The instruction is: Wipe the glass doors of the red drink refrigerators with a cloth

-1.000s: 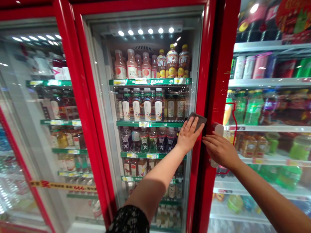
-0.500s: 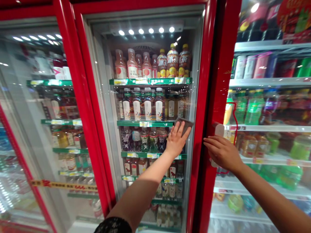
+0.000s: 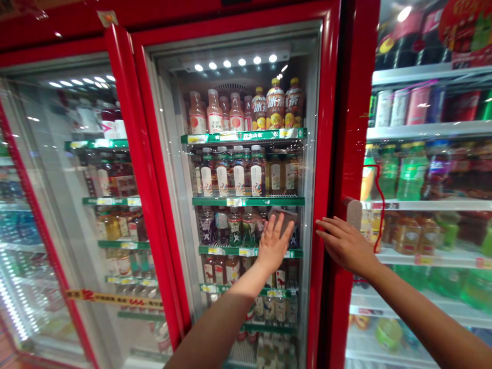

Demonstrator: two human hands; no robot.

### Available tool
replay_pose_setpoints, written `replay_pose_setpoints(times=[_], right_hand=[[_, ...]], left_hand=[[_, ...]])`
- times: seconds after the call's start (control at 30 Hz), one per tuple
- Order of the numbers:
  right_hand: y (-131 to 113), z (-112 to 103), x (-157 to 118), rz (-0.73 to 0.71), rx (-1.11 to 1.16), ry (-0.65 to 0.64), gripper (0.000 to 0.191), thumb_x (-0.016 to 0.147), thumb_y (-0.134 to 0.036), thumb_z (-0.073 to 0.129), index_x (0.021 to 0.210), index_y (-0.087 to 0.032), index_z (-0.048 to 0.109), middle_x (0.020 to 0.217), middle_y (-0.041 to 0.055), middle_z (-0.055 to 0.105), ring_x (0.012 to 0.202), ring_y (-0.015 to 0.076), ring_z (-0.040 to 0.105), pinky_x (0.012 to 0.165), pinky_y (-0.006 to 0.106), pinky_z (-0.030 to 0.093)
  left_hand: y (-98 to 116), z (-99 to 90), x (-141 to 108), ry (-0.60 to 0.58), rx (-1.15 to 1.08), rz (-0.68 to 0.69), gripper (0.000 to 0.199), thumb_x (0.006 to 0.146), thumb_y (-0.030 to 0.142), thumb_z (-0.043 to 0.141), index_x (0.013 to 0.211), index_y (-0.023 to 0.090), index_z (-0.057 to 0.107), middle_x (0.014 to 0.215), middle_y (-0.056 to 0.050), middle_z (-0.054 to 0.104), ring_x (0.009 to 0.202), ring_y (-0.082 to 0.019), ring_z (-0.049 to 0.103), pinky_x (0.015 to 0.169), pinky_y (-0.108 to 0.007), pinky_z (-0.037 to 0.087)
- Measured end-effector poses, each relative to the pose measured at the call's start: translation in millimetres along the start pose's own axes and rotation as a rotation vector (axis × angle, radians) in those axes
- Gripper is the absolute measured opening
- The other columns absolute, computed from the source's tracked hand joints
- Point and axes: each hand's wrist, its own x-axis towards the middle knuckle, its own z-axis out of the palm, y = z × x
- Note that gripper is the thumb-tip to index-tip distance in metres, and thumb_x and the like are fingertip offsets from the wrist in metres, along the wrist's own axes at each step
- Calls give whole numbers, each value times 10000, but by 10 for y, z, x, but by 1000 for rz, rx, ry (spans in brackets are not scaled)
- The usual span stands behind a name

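My left hand point(image 3: 271, 246) presses a dark grey cloth point(image 3: 286, 215) against the glass door point(image 3: 172, 169) of a red drinks fridge. Its fingers are spread over the cloth, which shows past the fingertips. Behind the glass there, bottles stand on the third shelf. To the right, my right hand point(image 3: 343, 245) is open with fingers stretched out, the tips at the red door frame point(image 3: 325, 128). A pale handle point(image 3: 354, 212) is just above and behind that hand.
Bottled drinks point(image 3: 246, 171) fill several green-edged shelves inside. A second glass-doored fridge point(image 3: 115, 225) adjoins on the left, crossed by a yellow printed strip point(image 3: 115, 298). On the right, cans and bottles line white shelves point(image 3: 430, 204).
My left hand has slid the cloth down the glass, from the second shelf's edge to the third shelf's bottles. My right hand stays by the frame. The view has shifted slightly.
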Motion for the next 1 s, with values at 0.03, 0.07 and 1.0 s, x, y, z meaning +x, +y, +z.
replay_pose_setpoints(times=[0.03,0.07,1.0], right_hand=[[-12,14,23,8,11,-8,281,916,-153,552,1130,-157,734,1326,131,678,1245,285,608,1100,508,479],[-25,30,54,12,25,-13,292,913,-152,553,1143,-159,733,1338,133,671,1257,284,601,1107,511,474],[-564,677,341,124,29,-71,642,911,-229,628,1519,-330,449,1668,77,260,1550,377,156,1189,642,305]], left_hand=[[24,20,-42,-3,-16,94,804,848,185,696,1567,288,351,1679,-62,246,1565,-280,141,1251,-473,282],[23,22,-38,-17,-37,180,781,853,176,683,1557,300,367,1675,-41,263,1563,-254,163,1261,-453,264],[-731,-287,-390,-66,-18,-65,857,899,250,677,1614,269,205,1698,-114,150,1566,-337,38,1214,-572,322]])
